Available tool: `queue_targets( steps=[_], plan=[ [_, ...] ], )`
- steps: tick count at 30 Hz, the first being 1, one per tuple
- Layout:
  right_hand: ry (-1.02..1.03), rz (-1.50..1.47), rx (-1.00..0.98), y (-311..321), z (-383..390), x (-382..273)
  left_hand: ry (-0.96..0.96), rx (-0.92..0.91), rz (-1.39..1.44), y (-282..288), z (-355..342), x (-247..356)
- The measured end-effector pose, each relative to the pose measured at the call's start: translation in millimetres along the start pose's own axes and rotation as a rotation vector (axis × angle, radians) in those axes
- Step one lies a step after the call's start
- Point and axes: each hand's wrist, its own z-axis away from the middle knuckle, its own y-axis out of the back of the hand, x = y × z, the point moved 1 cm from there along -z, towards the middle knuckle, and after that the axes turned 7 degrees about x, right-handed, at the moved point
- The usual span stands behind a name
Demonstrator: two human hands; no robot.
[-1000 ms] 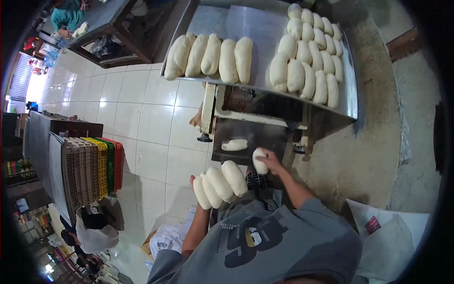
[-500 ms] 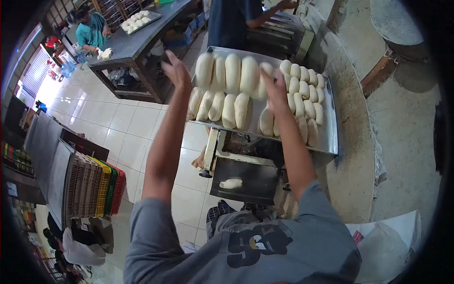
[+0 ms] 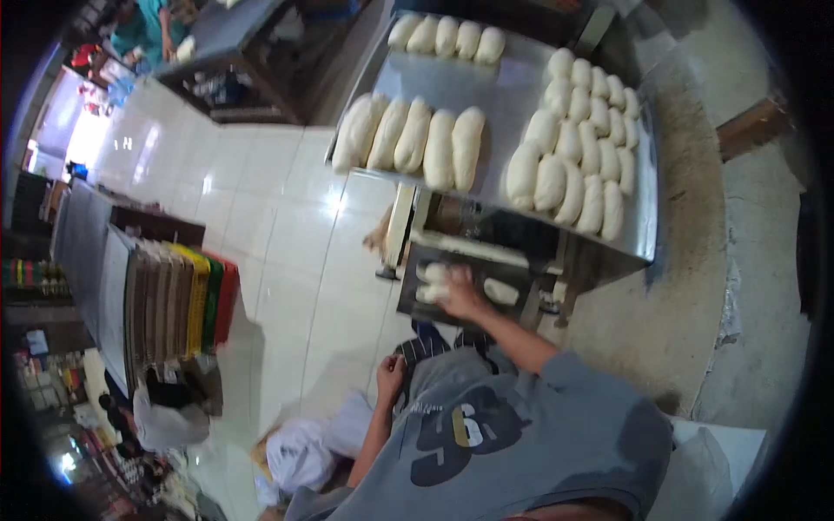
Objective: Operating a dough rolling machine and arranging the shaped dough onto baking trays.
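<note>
My right hand reaches down to the dark metal outlet tray of a machine, its slightly blurred fingers on the right end of a pale dough roll. A second dough roll lies just behind it, and another dough roll sits to the right of the hand. My left hand is low beside my thigh, fingers curled in, with nothing seen in them. Above the machine rests a large metal baking tray bearing dough rolls: a far row, a near-left row and a packed group at right.
Stacked crates, brown, yellow, green and red, stand at left beside a grey panel. A dark worktable is at the far left, with a person in a teal shirt behind it. White sacks lie at lower left.
Both hands have left the baking tray: the right came down to the outlet tray, the left to my thigh. The far row of dough now lies at the tray's back. More rolls show on the outlet.
</note>
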Motion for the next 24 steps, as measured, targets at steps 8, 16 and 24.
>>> queue_targets(
  steps=[8,16,24],
  plan=[
    [-0.149,-0.248,-0.249,-46,-43,47,0.276,0.134,-0.072,30,56,-81],
    [-0.28,-0.773,-0.306,-19,17,-59,0.555,-0.116,0.81,-31,-21,71],
    [-0.197,-0.287,-0.14,-35,6,-8,0.624,-0.134,1.033,-26,-21,53]
  ],
)
